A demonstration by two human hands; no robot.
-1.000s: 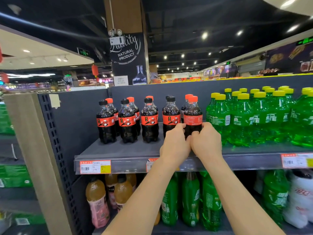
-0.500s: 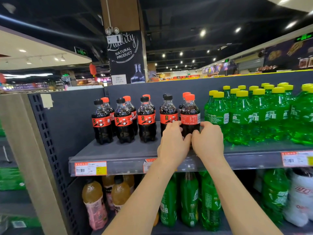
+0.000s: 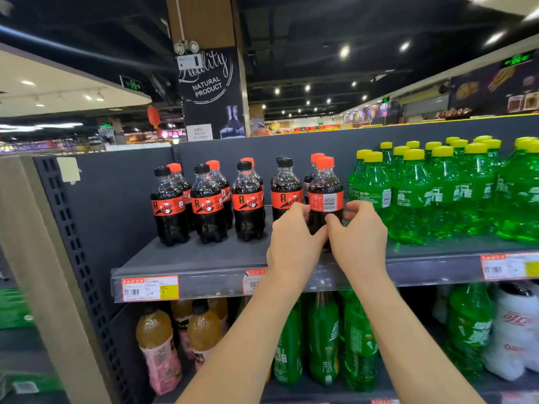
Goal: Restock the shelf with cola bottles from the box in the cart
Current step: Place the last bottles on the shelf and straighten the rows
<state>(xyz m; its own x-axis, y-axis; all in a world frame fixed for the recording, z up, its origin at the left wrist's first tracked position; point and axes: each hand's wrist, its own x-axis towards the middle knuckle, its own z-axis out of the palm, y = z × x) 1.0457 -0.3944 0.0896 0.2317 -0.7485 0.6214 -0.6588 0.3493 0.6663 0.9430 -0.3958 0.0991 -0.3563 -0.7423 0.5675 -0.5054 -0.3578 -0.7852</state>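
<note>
Several small cola bottles with red labels stand in rows on the grey upper shelf (image 3: 204, 258). The front right one, a red-capped cola bottle (image 3: 325, 188), stands upright on the shelf next to the green bottles. My left hand (image 3: 294, 243) holds its lower body from the left, fingers curled round it. My right hand (image 3: 360, 237) holds it from the right, thumb and fingers on the bottle just below the label. The label's barcode faces me. The box and the cart are out of view.
Green soda bottles (image 3: 437, 193) with yellow caps fill the shelf right of the colas. A bare strip of shelf lies in front of the left cola rows. Below stand orange drink bottles (image 3: 157, 339) and more green bottles (image 3: 323, 339). Price tags (image 3: 150, 288) line the shelf edge.
Both hands have stayed on the red-capped bottle. The bottle has turned, so the barcode side of its label now faces me.
</note>
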